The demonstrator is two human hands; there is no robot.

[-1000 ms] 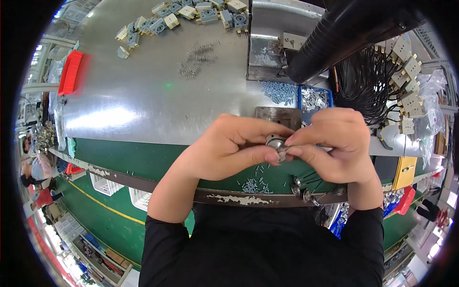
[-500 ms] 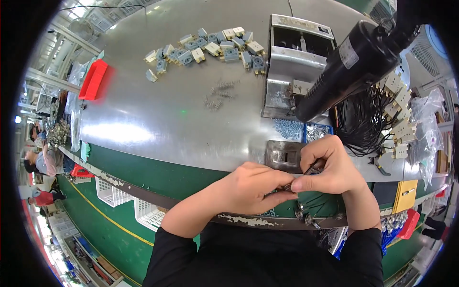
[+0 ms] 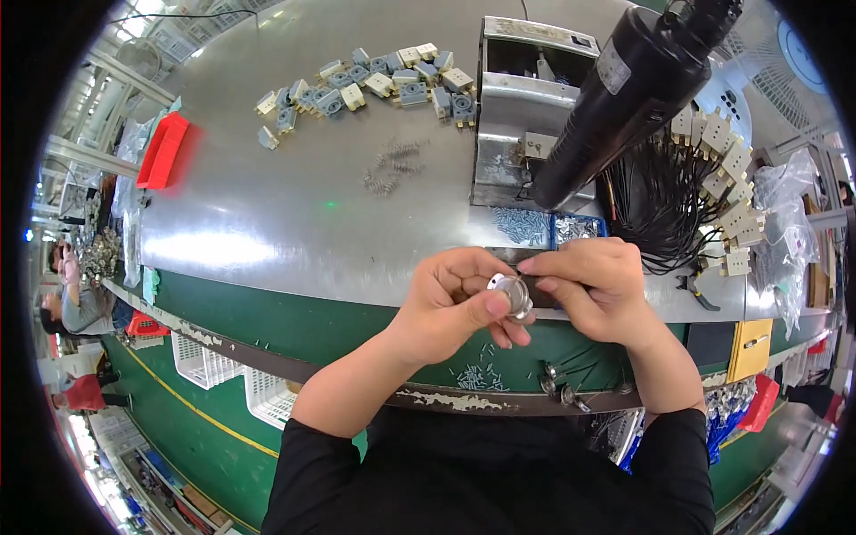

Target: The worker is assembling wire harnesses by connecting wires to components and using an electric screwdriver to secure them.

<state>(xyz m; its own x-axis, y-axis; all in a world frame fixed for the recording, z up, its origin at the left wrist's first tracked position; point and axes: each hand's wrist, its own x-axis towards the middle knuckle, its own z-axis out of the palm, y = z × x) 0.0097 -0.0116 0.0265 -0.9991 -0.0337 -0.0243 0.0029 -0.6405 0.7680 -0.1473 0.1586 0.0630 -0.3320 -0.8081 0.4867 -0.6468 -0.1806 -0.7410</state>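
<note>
A small round silver metal disc with a raised centre (image 3: 512, 296) is held above the near edge of the grey sheet-metal worktop (image 3: 267, 214), in front of the person's chest. The left hand (image 3: 455, 308) is seen clenched around it, thumb laid across the lower rim and fingers curled beneath. The right hand (image 3: 596, 290) is brought in from the side, its thumb and forefinger pinched together just beside the disc; whether a small part is held in that grip cannot be told, as the fingertips cover the spot. Directly behind the hands a shallow blue tray of small silver screws (image 3: 575, 228) is noted, with a loose heap of the same screws (image 3: 520, 225) beside it. A black cylindrical powered driver (image 3: 629, 94) is suspended over the steel fixture block (image 3: 522, 116). A cluster of grey and cream plastic switch housings (image 3: 374, 82) and a few scattered wire springs (image 3: 392, 168) lie well apart at the far side, and bundled black leads with cream connectors (image 3: 704, 178) lie to the right. It is judged that the fitting is best done with the disc kept level and steady in the left hand, the fingers kept off its centre, and the piece kept over the worktop so that anything dropped is caught.
</note>
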